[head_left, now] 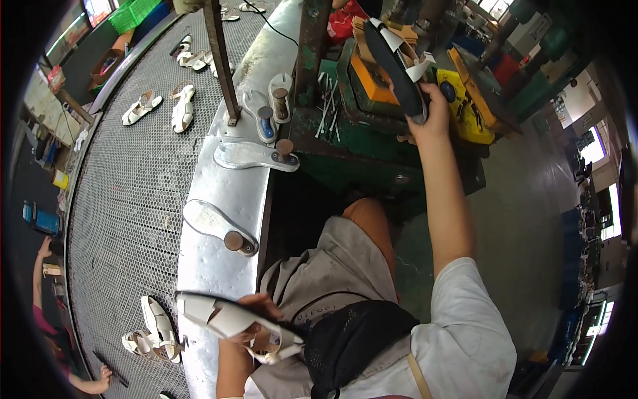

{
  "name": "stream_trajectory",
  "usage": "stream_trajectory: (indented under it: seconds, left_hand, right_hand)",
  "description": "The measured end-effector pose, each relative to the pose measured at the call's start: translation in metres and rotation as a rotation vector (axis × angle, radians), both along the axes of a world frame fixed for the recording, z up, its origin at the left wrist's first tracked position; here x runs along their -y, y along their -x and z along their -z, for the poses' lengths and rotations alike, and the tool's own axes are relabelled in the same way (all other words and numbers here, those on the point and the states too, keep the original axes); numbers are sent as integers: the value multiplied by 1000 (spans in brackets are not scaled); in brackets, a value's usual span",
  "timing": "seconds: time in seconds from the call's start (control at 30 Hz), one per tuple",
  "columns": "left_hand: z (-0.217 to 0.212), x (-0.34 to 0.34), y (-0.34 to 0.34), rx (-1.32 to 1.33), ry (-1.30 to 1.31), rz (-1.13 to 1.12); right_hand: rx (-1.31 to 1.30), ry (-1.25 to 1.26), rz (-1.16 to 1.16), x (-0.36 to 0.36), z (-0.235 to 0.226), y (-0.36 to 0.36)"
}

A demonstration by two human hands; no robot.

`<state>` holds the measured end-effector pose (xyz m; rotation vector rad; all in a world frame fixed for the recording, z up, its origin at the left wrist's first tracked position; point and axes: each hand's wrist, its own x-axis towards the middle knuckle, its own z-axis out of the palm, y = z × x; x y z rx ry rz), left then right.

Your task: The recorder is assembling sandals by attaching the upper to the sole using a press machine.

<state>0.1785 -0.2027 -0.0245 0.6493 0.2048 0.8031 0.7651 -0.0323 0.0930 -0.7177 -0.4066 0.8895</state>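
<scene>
Black cloth (359,339) bulges closest; the left hand (264,306) curls round a white sandal (211,315) — the right hand (434,114) (farther forward) clasps a dark-soled sandal (392,64) by one end.

Two held sandals (212,315), four knobbed foot-shaped metal plates (206,218)

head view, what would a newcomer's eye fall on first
Probably the black-soled sandal raised at upper right in the right hand's fingers, and the white sandal at lower centre in the left hand's fingers. Next, four foot-shaped metal plates with round knobs on the shiny ledge, and loose sandals on the honeycomb-patterned belt at left.
</scene>
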Motion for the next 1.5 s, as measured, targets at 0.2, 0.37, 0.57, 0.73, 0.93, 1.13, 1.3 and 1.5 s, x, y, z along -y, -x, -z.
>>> stream_trajectory:
  seconds: [0.2,0.37,0.57,0.73,0.93,1.13,1.3,1.5]
  left_hand:
    - [-42,-9,-88,52,556,36]
    - [-30,-19,-118,240,525,-98]
    - [-33,-169,5,144,178,-750]
    - [-97,-157,-40,-193,176,-900]
    - [-100,-114,-126,-352,111,-798]
    - [-78,-78,-176,-361,43,-625]
    - [-48,-94,-141,-308,-107,-683]
    - [-60,-129,-111,-86,-102,-742]
  right_hand:
    - [76,-65,-52,70,-9,132]
    - [972,-267,51,120,15,263]
    - [861,-302,-444,140,37,265]
    - [863,-312,-629,156,39,260]
    - [773,-258,-398,151,37,285]
    - [953,-226,19,128,44,286]
    - [787,-204,-167,121,82,305]
    - [995,-148,-193,152,65,279]
